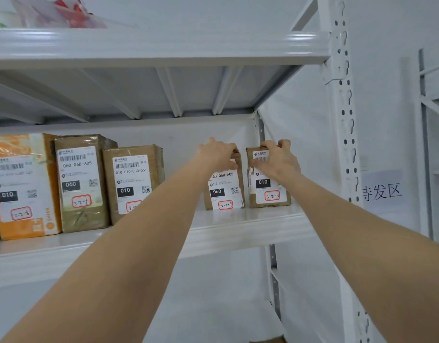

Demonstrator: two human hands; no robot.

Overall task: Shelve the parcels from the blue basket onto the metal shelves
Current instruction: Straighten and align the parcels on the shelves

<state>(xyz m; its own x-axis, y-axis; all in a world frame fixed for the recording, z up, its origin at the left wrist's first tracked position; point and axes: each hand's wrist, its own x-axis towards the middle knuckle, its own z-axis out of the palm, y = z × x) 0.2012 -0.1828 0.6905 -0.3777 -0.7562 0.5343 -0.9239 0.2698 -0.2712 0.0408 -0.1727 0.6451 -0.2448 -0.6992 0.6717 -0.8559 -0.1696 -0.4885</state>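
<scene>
Two upright brown parcels (pixel 225 194) (pixel 270 195), white-labelled, just apart

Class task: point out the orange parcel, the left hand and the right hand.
orange parcel (pixel 24 186): head view, its white label.
left hand (pixel 217 152): head view, back of hand.
right hand (pixel 279 162): head view, back of hand.

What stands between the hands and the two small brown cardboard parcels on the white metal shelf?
Nothing visible. The left hand grips the top of the brown cardboard 060 parcel, the right hand the brown 010 parcel.
</scene>
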